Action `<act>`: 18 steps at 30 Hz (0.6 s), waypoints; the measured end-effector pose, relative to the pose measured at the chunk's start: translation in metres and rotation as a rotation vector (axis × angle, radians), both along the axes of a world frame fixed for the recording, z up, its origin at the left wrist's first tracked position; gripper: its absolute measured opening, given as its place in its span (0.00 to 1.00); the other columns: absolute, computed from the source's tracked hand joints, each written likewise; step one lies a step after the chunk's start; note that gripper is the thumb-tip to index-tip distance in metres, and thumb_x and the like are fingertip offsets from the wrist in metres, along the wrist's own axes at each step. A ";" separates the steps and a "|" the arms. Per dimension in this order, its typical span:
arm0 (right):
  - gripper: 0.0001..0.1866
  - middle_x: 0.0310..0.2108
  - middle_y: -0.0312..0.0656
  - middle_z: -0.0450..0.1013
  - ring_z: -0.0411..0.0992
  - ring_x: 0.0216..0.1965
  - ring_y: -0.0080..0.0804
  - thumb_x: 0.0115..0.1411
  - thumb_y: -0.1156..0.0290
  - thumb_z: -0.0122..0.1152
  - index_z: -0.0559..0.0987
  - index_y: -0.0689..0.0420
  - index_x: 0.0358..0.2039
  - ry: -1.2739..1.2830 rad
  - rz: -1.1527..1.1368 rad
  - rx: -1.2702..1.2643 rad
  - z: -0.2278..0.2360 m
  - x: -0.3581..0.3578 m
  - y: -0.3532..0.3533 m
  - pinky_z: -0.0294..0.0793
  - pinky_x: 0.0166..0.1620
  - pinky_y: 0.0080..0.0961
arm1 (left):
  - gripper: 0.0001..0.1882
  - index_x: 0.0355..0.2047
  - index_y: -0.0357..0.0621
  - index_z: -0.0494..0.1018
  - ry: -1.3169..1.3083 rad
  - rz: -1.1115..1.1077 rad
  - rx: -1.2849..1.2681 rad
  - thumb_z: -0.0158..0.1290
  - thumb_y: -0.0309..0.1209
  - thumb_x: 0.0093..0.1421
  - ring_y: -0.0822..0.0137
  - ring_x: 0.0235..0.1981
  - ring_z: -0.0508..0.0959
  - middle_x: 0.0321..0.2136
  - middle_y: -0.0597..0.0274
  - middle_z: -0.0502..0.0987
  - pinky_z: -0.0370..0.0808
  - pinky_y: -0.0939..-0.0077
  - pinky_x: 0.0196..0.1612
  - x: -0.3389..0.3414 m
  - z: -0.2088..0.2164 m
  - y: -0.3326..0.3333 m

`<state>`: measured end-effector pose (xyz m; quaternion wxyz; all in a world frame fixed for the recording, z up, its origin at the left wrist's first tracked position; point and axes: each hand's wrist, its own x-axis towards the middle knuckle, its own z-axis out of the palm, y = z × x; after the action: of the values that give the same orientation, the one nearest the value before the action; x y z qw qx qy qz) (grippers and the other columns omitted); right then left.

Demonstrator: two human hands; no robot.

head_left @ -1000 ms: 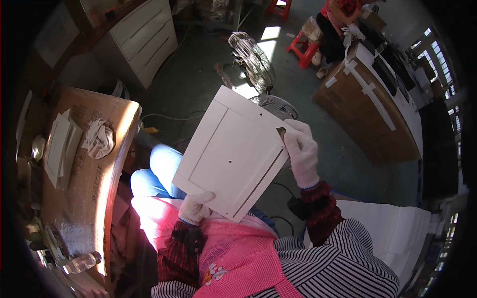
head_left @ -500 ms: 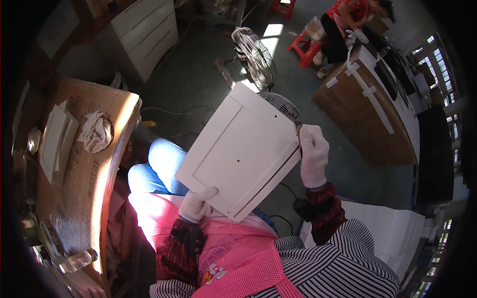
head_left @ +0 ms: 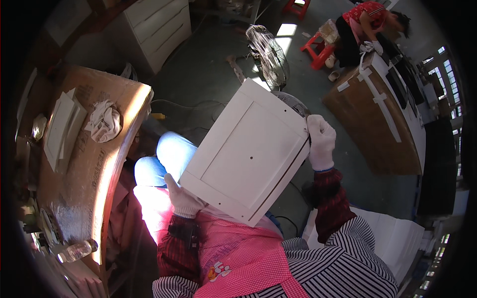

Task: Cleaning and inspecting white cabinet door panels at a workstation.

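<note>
A white framed panel (head_left: 248, 154), probably a cabinet door or drawer front, lies tilted above my lap. It has several small dark holes and a long dark groove along its right side. My left hand (head_left: 185, 202), in a white knit glove, supports its lower left corner. The thumb sticks up beside the edge and the fingers are partly hidden beneath the panel. My right hand (head_left: 321, 142), gloved too, is closed at the panel's upper right edge, near a corner hole. Whatever its curled fingers pinch there is hidden.
A wooden workbench (head_left: 82, 193) at left holds a crumpled cloth (head_left: 104, 121), white board pieces (head_left: 62, 129) and a bottle (head_left: 78, 251). Beyond the panel stands a floor fan (head_left: 268, 57). A co-worker (head_left: 365, 22) bends over a large brown-sided cabinet (head_left: 367, 116) at right.
The panel has turned slightly and its framed face shows more fully. My left thumb has come off the panel's face to its corner. My right hand has moved slightly up along the edge.
</note>
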<state>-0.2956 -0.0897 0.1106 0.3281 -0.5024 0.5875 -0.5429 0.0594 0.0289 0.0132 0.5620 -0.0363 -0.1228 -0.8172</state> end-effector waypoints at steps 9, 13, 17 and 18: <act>0.13 0.34 0.40 0.78 0.74 0.36 0.23 0.66 0.71 0.65 0.80 0.65 0.26 0.140 0.354 -0.044 0.002 0.019 -0.038 0.73 0.41 0.26 | 0.23 0.56 0.34 0.78 -1.158 -0.352 0.090 0.64 0.33 0.64 0.67 0.46 0.81 0.47 0.61 0.83 0.76 0.70 0.53 0.007 0.045 -0.042; 0.10 0.35 0.42 0.78 0.76 0.37 0.33 0.63 0.69 0.67 0.83 0.61 0.28 0.678 0.236 -0.314 0.022 0.061 -0.034 0.75 0.41 0.33 | 0.25 0.57 0.34 0.77 -1.220 -0.187 0.025 0.65 0.34 0.63 0.68 0.48 0.81 0.48 0.60 0.83 0.78 0.72 0.51 0.004 0.025 -0.028; 0.07 0.35 0.42 0.77 0.76 0.38 0.43 0.60 0.65 0.68 0.85 0.55 0.31 0.782 0.390 -0.302 0.021 0.103 -0.019 0.76 0.42 0.40 | 0.27 0.59 0.35 0.76 -1.013 -0.282 0.191 0.66 0.31 0.61 0.68 0.50 0.81 0.51 0.59 0.82 0.77 0.72 0.54 -0.001 0.021 -0.027; 0.07 0.35 0.42 0.75 0.75 0.38 0.44 0.60 0.64 0.67 0.84 0.54 0.32 0.685 0.529 -0.281 0.013 0.110 -0.021 0.75 0.42 0.41 | 0.27 0.60 0.35 0.75 -0.995 -0.308 0.192 0.66 0.30 0.61 0.68 0.50 0.81 0.51 0.59 0.82 0.77 0.71 0.55 0.000 0.022 -0.030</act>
<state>-0.1854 -0.1103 0.1240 0.1709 -0.8256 0.4343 -0.3172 0.0590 -0.0013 0.0349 0.3098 0.3899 -0.2926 -0.8163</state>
